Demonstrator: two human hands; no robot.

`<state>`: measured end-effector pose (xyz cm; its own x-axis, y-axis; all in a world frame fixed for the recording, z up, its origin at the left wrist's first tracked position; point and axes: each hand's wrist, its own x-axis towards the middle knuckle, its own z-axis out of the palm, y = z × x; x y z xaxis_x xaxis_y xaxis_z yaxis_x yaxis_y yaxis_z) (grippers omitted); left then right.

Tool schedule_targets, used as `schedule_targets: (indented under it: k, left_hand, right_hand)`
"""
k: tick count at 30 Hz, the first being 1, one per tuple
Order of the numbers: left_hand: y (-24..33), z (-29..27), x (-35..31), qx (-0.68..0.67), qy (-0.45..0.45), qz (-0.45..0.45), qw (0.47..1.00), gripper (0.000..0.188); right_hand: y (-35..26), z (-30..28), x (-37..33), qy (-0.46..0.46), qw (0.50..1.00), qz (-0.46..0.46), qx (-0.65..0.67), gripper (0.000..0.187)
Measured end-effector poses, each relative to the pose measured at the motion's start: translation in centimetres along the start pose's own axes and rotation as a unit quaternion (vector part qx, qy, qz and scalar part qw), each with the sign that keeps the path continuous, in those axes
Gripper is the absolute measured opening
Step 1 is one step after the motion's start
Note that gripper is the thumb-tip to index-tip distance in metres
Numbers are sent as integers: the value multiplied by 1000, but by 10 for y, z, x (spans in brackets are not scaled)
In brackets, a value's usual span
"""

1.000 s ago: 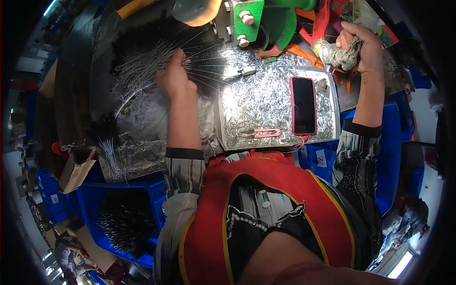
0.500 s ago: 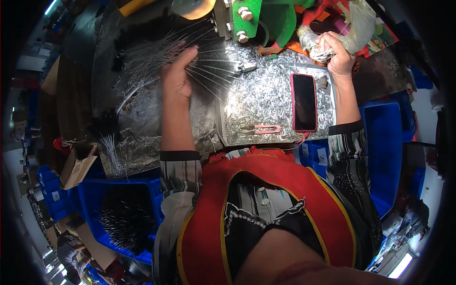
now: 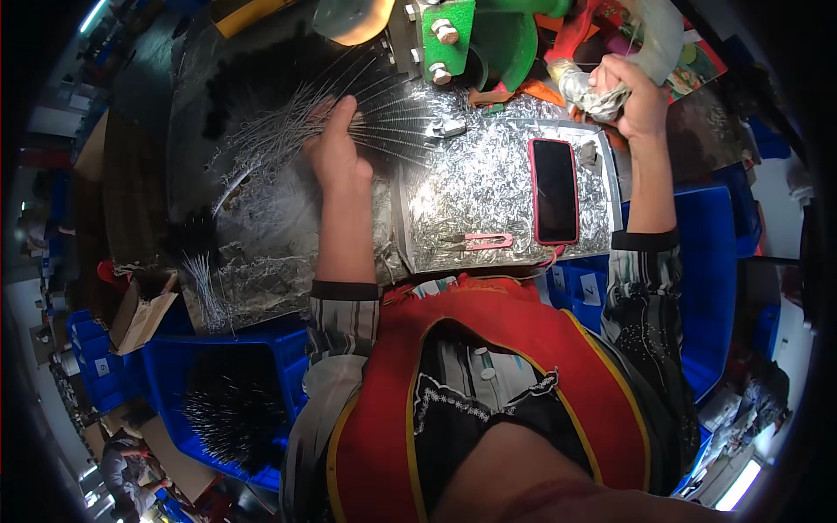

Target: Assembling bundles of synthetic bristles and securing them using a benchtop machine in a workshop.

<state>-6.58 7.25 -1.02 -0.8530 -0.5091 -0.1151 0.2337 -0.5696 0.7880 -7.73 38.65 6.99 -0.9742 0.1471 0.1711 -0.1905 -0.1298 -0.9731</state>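
Observation:
My left hand (image 3: 342, 157) is closed around a bunch of thin twisted-wire stems (image 3: 392, 118), which fan out on both sides of the fist. Some stem ends reach toward a small metal piece (image 3: 446, 128) under the green machine (image 3: 501, 44). Dark bristly matter (image 3: 253, 74) lies behind the bunch; whether it belongs to these stems I cannot tell. At the far right, my right hand (image 3: 641, 96) grips a handle wrapped in pale cloth or plastic (image 3: 588, 94).
Metal clippings cover a tray (image 3: 510, 264), where a red-edged phone (image 3: 554, 192) and pink thread snips (image 3: 488, 240) lie. More wire stems (image 3: 205, 288) rest at the table's left edge. Below, a blue bin (image 3: 166, 375) holds black wire brushes (image 3: 231, 414). Another blue bin (image 3: 702, 288) stands right.
My left hand has shifted a little right and down with the wire stems. My right hand has moved slightly right, still gripping the wrapped handle.

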Motion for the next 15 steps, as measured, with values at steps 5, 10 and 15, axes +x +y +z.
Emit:
schedule_targets:
  k: [5,10,15]
  left_hand:
    - [0,10,-1,33,49,-8,998,34]
    - [1,17,-4,31,76,-17,996,32]
    - [1,18,-3,42,92,-18,995,30]
  right_hand:
    - [-21,7,4,-13,999,-18,-25,34]
    - [-6,0,5,-19,1000,-7,-15,36]
    - [-24,3,5,-13,999,14,-26,37]
